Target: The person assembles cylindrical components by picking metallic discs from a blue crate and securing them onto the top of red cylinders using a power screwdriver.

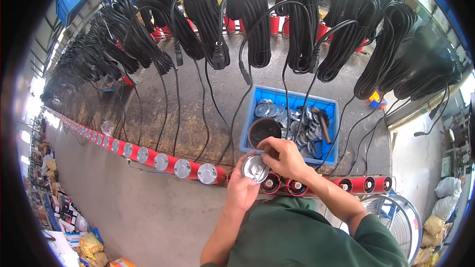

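My left hand (240, 192) is closed round a round silver metal end cap (255, 169), its face turned up, just in front of the bench edge. At the cap's upper right rim is my right hand (286, 157), fingers curled and pinched together. Whatever its fingertips grip is too small to make out. Under and beside my hands runs a row of red cylinders along the bench edge. Those to the left carry silver caps (182, 168); those to the right have open dark ends (298, 188). Beyond my hands stands a blue bin (297, 94) holding loose silver caps (310, 131).
A dark round bowl (264, 129) and a hammer-like tool (323, 124) lie in the bin. Bundled black power cables (252, 29) hang over the bench (193, 104), their loose ends trailing across it. A caged fan (396, 217) stands at lower right. An orange-and-blue tape roll (377, 100) lies farther right.
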